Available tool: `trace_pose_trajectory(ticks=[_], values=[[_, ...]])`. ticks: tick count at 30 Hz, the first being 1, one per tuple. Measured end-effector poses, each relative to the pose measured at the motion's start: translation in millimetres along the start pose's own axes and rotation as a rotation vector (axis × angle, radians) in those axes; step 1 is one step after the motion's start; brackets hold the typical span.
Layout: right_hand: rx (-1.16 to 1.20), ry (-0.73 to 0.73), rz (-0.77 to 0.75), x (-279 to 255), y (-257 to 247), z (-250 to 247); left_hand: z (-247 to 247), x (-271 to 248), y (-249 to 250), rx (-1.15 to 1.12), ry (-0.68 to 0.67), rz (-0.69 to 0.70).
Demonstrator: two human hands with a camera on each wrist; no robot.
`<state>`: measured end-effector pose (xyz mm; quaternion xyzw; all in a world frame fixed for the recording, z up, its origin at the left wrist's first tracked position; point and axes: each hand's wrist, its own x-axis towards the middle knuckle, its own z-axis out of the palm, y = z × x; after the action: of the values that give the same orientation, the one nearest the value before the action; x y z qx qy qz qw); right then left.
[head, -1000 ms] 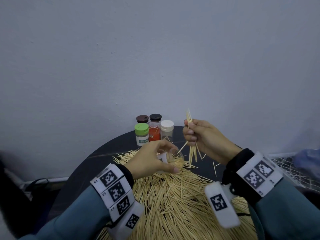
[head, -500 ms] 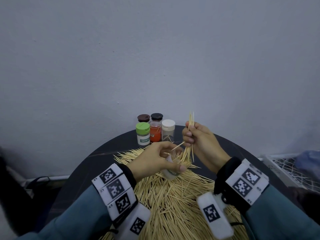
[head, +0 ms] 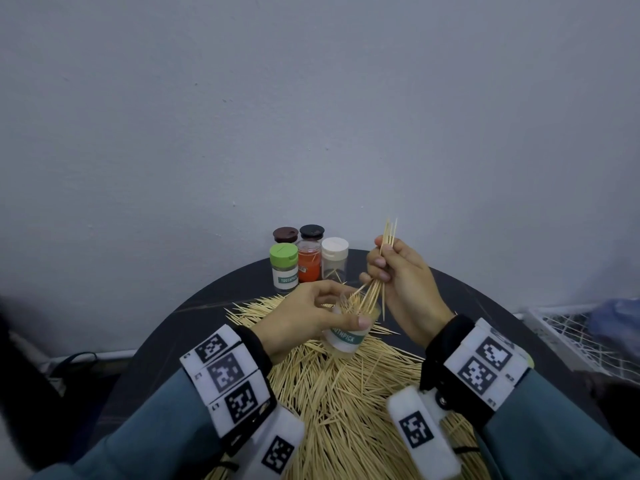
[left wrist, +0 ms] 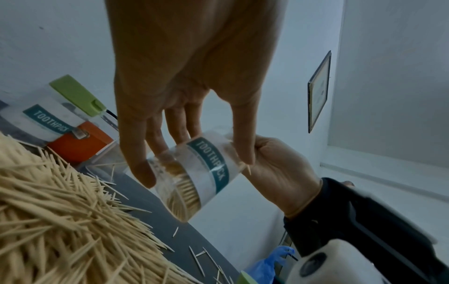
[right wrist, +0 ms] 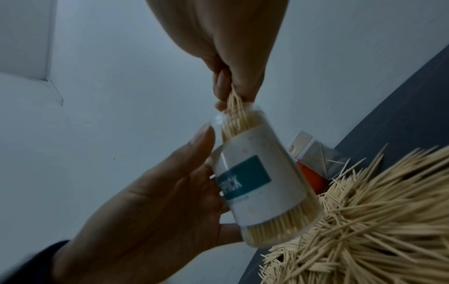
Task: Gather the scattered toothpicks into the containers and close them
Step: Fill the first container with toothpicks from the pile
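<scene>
My left hand (head: 304, 317) grips a clear toothpick container (head: 348, 336) with a teal label, tilted above a big heap of loose toothpicks (head: 346, 403) on the round black table (head: 207, 306). The container (left wrist: 194, 173) has no lid and is nearly full. My right hand (head: 398, 275) pinches a bundle of toothpicks (head: 375, 282), whose lower ends stand in the container's mouth. In the right wrist view the bundle (right wrist: 237, 113) enters the container (right wrist: 262, 176) just under my fingertips.
Several closed containers stand at the table's far edge: a green-lidded one (head: 284, 266), an orange one (head: 309, 259), a white-lidded one (head: 334, 258) and a brown-lidded one (head: 285, 234). A white wire basket (head: 581, 337) sits off the table's right side.
My right hand has brought the bundle left and down from beside the container into its mouth. My left hand has tilted and lifted the container toward it.
</scene>
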<state>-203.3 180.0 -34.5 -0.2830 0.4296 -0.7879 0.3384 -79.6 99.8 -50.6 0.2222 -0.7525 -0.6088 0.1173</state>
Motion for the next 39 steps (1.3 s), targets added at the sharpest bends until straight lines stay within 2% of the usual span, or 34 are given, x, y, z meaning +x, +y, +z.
trace_pose_trajectory(ticks=[8, 13, 21, 31, 36, 39], values=[[-0.010, -0.024, -0.042, -1, 6, 1, 9, -1, -1, -0.003, -0.062, -0.004], [-0.177, -0.114, -0.039, -5, 8, 1, 5, -3, 3, -0.047, -0.015, 0.015], [-0.286, -0.188, -0.057, -14, 11, 0, 0, -1, 5, -0.173, 0.062, 0.065], [-0.435, -0.188, 0.029, -14, 19, -1, -7, -1, 5, -0.127, 0.093, 0.092], [-0.412, -0.215, -0.017, -14, 17, -1, -7, -3, 5, -0.076, 0.081, 0.083], [-0.390, -0.183, -0.032, -14, 15, -3, -6, -3, 6, -0.051, 0.048, 0.073]])
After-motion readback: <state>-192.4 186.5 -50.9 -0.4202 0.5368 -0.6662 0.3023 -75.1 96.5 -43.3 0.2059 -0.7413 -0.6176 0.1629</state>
